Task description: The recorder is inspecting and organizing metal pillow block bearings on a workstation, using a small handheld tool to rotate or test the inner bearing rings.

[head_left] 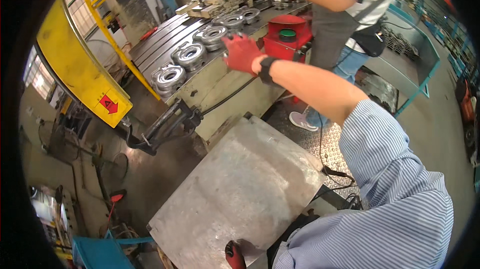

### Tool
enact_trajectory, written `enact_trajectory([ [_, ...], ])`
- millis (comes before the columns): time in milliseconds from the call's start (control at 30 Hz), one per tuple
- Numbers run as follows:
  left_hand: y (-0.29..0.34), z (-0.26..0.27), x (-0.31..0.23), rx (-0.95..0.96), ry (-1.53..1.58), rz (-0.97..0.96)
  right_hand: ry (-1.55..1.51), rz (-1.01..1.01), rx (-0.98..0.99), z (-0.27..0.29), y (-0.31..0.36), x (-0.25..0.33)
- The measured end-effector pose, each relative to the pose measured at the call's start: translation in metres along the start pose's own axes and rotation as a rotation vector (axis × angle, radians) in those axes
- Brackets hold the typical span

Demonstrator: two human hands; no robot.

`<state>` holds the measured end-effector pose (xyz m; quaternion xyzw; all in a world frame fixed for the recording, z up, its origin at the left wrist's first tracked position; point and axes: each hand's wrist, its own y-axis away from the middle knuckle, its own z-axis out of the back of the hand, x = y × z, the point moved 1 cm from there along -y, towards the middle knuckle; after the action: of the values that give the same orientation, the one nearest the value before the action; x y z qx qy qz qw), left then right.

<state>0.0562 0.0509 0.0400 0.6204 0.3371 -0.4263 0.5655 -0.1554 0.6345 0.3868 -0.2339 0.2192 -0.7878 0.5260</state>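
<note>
Glossy, ring-shaped castings [191, 56] are lying beyond our left hand [234, 256], which is showing over a scuffed metal plate [235, 189], grip unclear. We are holding our right hand [242, 53] open just beside the castings; farther right, a teal bin [407, 72] is containing metal parts [400, 44].

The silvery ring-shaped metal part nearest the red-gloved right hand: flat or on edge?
Flat: the metal part nearest the right hand shows its round opening facing upward.
</note>
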Motion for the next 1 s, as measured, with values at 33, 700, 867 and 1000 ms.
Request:
enact_trajectory([
  [33,0.016,0.003,-0.004,0.007,-0.004,0.032,0.03,0.012,0.063,0.008,-0.021,0.01],
  [700,0.13,0.001,0.014,-0.344,0.028,0.378,0.295,0.385,0.512,-0.037,-0.134,-0.009],
  [867,0.12,0.0,0.009,-0.323,0.008,0.363,0.338,0.417,0.516,-0.046,-0.137,-0.013],
  [1000,0.117,0.001,0.009,-0.315,0.006,0.36,0.273,0.344,0.526,-0.028,-0.121,-0.002],
])
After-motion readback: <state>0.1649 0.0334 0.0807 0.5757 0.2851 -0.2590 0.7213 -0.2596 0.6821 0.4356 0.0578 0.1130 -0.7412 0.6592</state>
